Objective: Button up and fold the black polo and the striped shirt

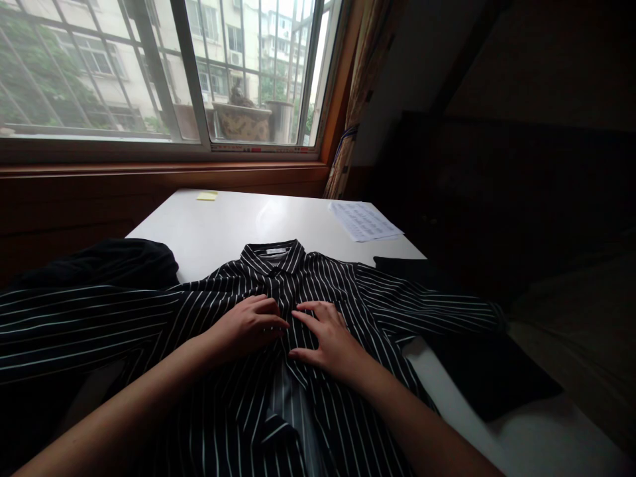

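A black shirt with thin white stripes point(377, 298) lies spread face up on a white table point(248, 222), collar toward the window, sleeves out to both sides. My left hand point(248, 324) rests on the chest just left of the button line, fingers curled and pinching the front edge. My right hand point(325, 334) lies just right of the button line, fingers together and pressed on the cloth, tips meeting the left hand's. Below my hands the front placket gapes open.
A dark garment point(114, 262) lies at the table's left edge. A printed sheet of paper point(362, 220) sits at the far right corner, a yellow sticky note point(207, 195) at the far edge. Another dark cloth point(477, 371) lies at right. A window runs behind.
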The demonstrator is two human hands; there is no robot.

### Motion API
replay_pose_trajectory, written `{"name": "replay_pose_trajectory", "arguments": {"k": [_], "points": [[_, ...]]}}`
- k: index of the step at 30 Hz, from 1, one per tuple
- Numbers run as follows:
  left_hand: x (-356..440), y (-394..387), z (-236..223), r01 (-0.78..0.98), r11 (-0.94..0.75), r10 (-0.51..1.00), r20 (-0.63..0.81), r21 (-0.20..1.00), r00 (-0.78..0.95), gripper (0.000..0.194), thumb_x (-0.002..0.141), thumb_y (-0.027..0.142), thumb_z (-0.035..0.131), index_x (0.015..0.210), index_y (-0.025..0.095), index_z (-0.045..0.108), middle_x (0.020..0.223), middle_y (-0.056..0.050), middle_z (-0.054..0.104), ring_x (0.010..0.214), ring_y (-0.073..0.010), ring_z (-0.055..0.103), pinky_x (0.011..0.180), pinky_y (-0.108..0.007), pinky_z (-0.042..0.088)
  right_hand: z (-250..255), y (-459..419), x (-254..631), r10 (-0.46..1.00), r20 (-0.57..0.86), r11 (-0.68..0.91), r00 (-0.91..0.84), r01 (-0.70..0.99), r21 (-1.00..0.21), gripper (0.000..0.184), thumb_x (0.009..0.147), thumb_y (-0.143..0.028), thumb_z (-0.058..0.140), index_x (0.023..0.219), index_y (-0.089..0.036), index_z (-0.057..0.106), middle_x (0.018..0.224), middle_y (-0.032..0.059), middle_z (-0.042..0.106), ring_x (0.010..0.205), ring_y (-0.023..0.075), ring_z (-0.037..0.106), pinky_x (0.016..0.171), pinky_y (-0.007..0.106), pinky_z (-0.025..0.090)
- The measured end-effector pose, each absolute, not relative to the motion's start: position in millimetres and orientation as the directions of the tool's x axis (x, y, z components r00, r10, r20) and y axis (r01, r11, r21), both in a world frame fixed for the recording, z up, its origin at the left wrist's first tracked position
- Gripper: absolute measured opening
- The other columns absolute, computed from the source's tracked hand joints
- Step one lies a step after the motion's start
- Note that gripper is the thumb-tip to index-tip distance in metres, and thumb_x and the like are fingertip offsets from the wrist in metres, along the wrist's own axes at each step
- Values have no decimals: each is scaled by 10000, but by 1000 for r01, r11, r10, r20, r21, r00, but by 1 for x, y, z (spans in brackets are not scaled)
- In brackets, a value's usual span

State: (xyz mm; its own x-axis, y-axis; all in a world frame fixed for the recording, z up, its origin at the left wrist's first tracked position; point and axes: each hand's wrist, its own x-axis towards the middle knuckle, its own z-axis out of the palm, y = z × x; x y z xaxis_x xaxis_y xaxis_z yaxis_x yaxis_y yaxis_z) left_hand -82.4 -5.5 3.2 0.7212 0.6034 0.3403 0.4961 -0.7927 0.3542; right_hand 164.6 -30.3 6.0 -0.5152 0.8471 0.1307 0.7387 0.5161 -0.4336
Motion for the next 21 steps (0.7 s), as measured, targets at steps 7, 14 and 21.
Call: {"name": "replay_pose_trajectory", "arguments": {"k": [7, 14, 21], "points": [[-74, -10, -4, 556, -736, 670, 299, 386, 679, 102, 897, 280, 670, 990, 254, 702, 988, -31, 605, 911, -192, 547, 824, -329, 460, 5, -30, 164, 846, 143, 521, -514, 739, -428, 722, 721, -527, 791, 1361, -299, 547, 1396, 52, 489, 1305, 288, 362, 1107, 459, 356], [-71, -11, -8, 593, -697, 714, 307, 404, 630, 121, 868, 300, 703, 943, 211, 671, 990, -40, 605, 917, -203, 559, 846, -360, 479, 6, -31, 165, 846, 147, 522, -512, 743, -418, 711, 728, -529, 786, 1358, -302, 548, 1400, 45, 489, 1306, 287, 366, 1111, 457, 351], [-78, -5, -9, 432, -690, 696, 369, 580, 616, 114, 922, 202, 605, 1015, 200, 671, 987, -45, 609, 856, -144, 593, 747, -260, 510, 7, -30, 164, 851, 128, 511, -510, 745, -428, 715, 732, -536, 779, 1366, -302, 543, 1407, 51, 484, 1316, 292, 354, 1112, 466, 342]]}}
